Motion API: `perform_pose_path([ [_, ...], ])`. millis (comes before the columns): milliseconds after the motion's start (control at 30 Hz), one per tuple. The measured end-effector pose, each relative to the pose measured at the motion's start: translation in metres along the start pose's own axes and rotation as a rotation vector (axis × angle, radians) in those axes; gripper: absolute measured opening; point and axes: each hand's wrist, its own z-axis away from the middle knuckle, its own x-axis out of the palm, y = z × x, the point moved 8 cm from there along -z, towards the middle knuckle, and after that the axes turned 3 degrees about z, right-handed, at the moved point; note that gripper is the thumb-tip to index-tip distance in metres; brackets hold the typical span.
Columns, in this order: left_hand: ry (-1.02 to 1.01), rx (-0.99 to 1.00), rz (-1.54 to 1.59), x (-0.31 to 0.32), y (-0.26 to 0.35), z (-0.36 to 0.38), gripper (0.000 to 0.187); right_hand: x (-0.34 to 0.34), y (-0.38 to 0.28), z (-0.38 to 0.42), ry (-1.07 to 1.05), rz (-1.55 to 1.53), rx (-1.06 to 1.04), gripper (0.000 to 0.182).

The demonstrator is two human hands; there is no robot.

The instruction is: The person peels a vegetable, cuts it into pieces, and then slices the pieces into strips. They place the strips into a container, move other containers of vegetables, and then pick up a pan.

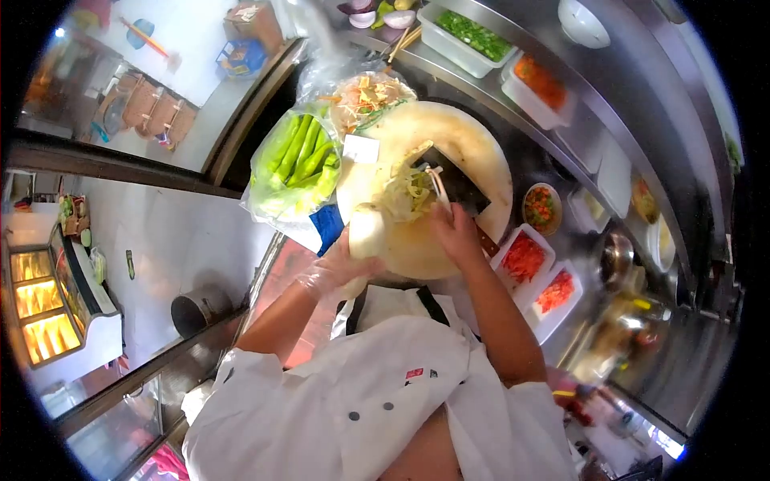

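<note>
Peelings [403, 196] lie in a pale green heap on the round chopping board [489, 144], partly over the dark blade of a cleaver [465, 186]. My left hand [343, 255], in a thin clear glove, grasps a pale, rounded vegetable [367, 231] at the board's near-left edge; I cannot tell its kind. My right hand [455, 232] is closed around what looks like a peeler [438, 186], its head over the heap, apart from the vegetable. I judge that this step wants light, even strokes, the left fingers tucked behind the vegetable and turning it a little between passes. The cleaver's edge is best kept well away from my right wrist.

Left of the board, a clear plastic bag [260, 191] holds long green peppers [301, 148]. At the upper right, one white tray [459, 62] carries chopped greens [465, 32], and another tub [531, 110] something orange-red and finely cut. Nearer me on the right stand a small bowl [542, 231] of mixed red and green bits and two white trays [553, 325] of chopped red pieces, contents too blurred to name.
</note>
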Motion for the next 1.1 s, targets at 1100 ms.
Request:
perform_pose_path([
  [1100,-0.151,-0.332,-0.640,0.004,0.034,0.018,0.086,0.028,-0.064,0.058,-0.200,0.489,-0.347,0.041],
])
